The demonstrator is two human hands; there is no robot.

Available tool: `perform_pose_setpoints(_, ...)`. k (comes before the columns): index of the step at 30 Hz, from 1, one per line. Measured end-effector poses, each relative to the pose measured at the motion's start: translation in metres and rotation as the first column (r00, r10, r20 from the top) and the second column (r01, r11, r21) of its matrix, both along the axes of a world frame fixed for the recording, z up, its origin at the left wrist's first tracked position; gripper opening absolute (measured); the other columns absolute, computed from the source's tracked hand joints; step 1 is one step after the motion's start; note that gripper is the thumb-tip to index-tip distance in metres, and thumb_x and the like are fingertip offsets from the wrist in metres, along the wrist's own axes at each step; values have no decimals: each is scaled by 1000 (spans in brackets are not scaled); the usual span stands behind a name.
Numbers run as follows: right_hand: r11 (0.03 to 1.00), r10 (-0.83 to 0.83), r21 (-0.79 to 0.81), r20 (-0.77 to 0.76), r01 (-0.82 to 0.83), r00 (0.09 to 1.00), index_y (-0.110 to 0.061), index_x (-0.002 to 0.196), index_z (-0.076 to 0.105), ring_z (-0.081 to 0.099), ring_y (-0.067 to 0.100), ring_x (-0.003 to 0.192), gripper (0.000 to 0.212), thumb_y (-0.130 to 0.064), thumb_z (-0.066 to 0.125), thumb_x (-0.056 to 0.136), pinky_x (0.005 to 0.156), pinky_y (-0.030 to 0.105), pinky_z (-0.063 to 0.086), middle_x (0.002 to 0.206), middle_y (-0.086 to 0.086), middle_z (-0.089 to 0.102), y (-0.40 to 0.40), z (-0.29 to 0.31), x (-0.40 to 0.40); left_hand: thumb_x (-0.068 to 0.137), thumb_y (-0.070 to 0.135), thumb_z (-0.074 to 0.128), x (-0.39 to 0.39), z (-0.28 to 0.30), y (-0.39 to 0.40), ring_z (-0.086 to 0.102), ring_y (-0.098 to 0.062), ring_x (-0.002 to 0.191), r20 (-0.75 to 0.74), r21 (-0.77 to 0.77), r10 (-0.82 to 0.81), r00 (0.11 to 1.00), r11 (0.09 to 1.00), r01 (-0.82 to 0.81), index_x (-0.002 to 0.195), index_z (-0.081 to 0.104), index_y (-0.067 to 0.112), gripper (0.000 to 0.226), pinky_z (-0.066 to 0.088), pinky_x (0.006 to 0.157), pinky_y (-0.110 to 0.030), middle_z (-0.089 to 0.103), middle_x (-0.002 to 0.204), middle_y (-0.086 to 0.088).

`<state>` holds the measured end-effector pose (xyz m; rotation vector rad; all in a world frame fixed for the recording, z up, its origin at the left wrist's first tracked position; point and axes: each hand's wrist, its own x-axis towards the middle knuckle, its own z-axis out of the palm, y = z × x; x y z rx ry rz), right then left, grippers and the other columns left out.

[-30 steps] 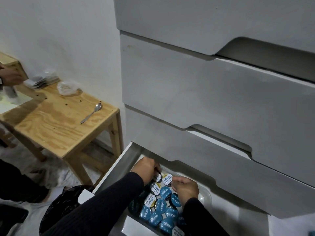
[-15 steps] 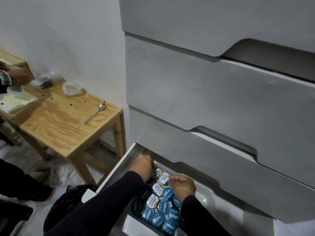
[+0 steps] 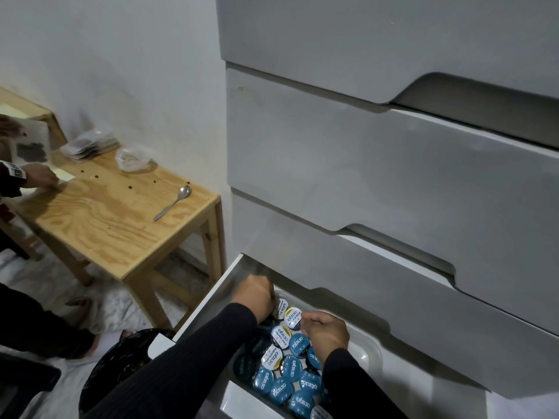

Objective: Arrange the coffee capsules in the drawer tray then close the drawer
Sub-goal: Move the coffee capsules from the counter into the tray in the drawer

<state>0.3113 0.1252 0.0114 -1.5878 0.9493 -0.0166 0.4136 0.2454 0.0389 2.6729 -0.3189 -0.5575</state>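
Observation:
The bottom drawer [image 3: 211, 297] of a white chest stands pulled out. Inside it a pale plastic tray [image 3: 370, 353] holds several coffee capsules [image 3: 292, 368], most with blue lids and a few with white lids. My left hand [image 3: 257, 294] is at the tray's far left end, its fingers curled down onto a white-lidded capsule [image 3: 280, 306]. My right hand [image 3: 328, 334] is just right of it, fingertips closed on another white-lidded capsule [image 3: 292, 317]. Both sleeves are black and cover part of the tray.
Three shut drawers [image 3: 378, 164] overhang the open one. Left of the chest stands a wooden table [image 3: 115, 225] with a spoon [image 3: 174, 202], a plastic bag [image 3: 131, 158] and stacked packets [image 3: 90, 143]. Another person's hands [image 3: 37, 176] work there. A black bag [image 3: 121, 364] lies on the floor.
My hands stay at the tray's far end, fingers shifting slightly on the white-lidded capsules. The other person at the table has raised a white sheet.

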Motion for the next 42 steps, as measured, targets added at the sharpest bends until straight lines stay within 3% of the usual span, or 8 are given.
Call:
perform_pose_setpoints(6, 1000, -8, 1, 14, 8, 1000, -24, 72, 72, 68, 14, 73, 18, -8, 68, 78, 63, 18, 49, 77, -3, 73, -4, 5, -7, 89, 22, 58, -6, 3, -4, 62, -19, 79, 14, 17, -42, 999, 999, 41, 97, 70, 8, 20, 53, 77, -23, 69, 98, -10)
perform_pose_setpoints(12, 1000, 8, -9, 12, -8, 1000, -23, 74, 72, 67, 14, 75, 17, -7, 67, 79, 64, 19, 50, 79, -3, 72, -4, 5, -7, 88, 27, 61, -9, -2, -1, 51, -12, 67, 91, 1, -53, 994, 999, 53, 88, 66, 10, 18, 42, 63, -17, 65, 87, -6)
perform_pose_setpoints(20, 998, 53, -33, 9, -52, 999, -14, 86, 73, 63, 11, 66, 12, -6, 65, 82, 49, 10, 47, 85, 1, 72, -6, 8, -7, 87, 26, 63, -11, 4, 2, 53, -12, 66, 104, 6, -94, 990, 996, 94, 91, 69, 11, 17, 47, 66, -18, 63, 82, -3)
perform_pose_setpoints(25, 963, 232, -136, -10, -232, 973, -14, 97, 67, 62, 8, 79, 14, -12, 59, 86, 65, 11, 46, 97, 4, 71, -4, 18, -11, 92, 20, 52, -23, 14, 9, 55, -11, 68, 163, -83, -129, 978, 986, 144, 96, 68, 12, 18, 43, 64, -17, 67, 87, -5)
perform_pose_setpoints(30, 712, 465, -505, -183, -488, 866, -21, 123, 53, 52, 16, 115, 37, -34, 53, 88, 99, 27, 41, 127, 0, 57, 3, 26, -19, 94, 26, 45, -50, 16, 14, 62, -21, 89, 206, -19, -157, 966, 986, 165, 108, 60, 15, 23, 49, 76, -29, 65, 105, -6)
perform_pose_setpoints(36, 338, 558, -759, -316, -557, 768, -14, 134, 37, 31, 21, 134, 47, -37, 38, 93, 113, 29, 26, 142, 6, 39, 10, 37, -38, 96, 27, 38, -86, 22, 10, 51, -17, 111, 400, -12, -161, 902, 983, 181, 123, 46, 14, 32, 43, 92, -25, 54, 122, -4)
perform_pose_setpoints(40, 245, 484, -872, -269, -424, 833, -13, 102, 64, 64, 21, 104, 45, -40, 37, 78, 88, 29, 53, 104, 5, 68, 15, 44, -53, 93, 25, 48, -108, 34, 6, 54, -19, 113, 473, -31, -139, 870, 984, 174, 125, 50, 10, 36, 45, 94, -26, 56, 123, -6)
perform_pose_setpoints(42, 243, 456, -887, -253, -393, 853, -15, 94, 67, 67, 18, 95, 44, -41, 38, 74, 80, 27, 56, 96, 3, 71, 12, 50, -61, 76, 22, 73, -115, 36, 4, 66, -20, 90, 504, -47, -162, 849, 976, 215, 104, 64, 7, 33, 55, 77, -25, 67, 98, -8)
